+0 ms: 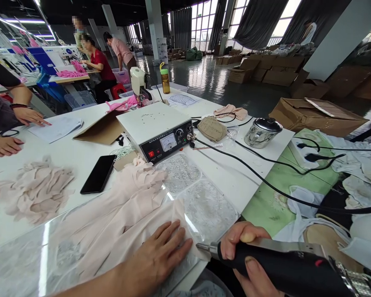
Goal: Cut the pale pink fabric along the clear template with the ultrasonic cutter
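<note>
My left hand lies flat with its fingers stretched out, pressing on pale beige fabric. The fabric spreads in folds over a clear plastic sheet on the white table. In my right hand is a black handheld ultrasonic tool, its pointed metal tip towards the left. That tip is at the right edge of the fabric, close to my left fingertips; whether it touches the cloth I cannot tell. Behind the fabric stands an ultrasonic generator box with a dial and a red switch.
A black cable runs from the box to the right. Nearby are a phone, a steel cup, a drink bottle and a fabric heap. A co-worker's hands rest at left. Cardboard boxes stand at right.
</note>
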`<state>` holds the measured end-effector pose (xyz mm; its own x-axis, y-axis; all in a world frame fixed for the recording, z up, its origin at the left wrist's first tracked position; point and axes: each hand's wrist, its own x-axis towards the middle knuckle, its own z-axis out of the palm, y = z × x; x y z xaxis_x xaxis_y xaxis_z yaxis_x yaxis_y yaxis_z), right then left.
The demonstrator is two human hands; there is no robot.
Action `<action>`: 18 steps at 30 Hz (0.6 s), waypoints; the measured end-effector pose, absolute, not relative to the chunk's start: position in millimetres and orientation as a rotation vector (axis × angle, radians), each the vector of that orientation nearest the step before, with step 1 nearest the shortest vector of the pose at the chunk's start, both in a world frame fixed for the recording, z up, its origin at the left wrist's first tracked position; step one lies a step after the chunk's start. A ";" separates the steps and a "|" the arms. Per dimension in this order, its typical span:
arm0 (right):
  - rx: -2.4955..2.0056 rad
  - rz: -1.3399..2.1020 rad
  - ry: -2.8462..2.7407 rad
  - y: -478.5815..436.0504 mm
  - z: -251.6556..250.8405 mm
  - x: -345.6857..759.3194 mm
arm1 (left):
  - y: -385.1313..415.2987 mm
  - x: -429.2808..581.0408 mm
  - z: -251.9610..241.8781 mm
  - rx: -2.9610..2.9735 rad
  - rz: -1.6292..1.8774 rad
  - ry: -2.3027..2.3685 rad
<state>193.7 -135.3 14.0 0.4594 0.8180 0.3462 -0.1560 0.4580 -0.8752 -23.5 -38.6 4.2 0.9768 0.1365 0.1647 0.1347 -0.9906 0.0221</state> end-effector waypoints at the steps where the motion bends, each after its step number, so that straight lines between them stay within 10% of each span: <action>1: -0.892 0.703 -0.916 -135.9 12.5 195.3 | -38.7 -23.3 4.6 3.118 0.256 0.214; 18: -0.905 0.756 -0.915 -138.0 17.0 196.1 | -39.6 -25.1 -1.1 3.136 0.335 0.219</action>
<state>196.1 -138.0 17.0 0.4171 0.8476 0.3281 -0.1620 0.4245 -0.8908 -25.1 -39.6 -1.1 0.9680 0.1355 0.2113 0.1396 -0.9902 -0.0046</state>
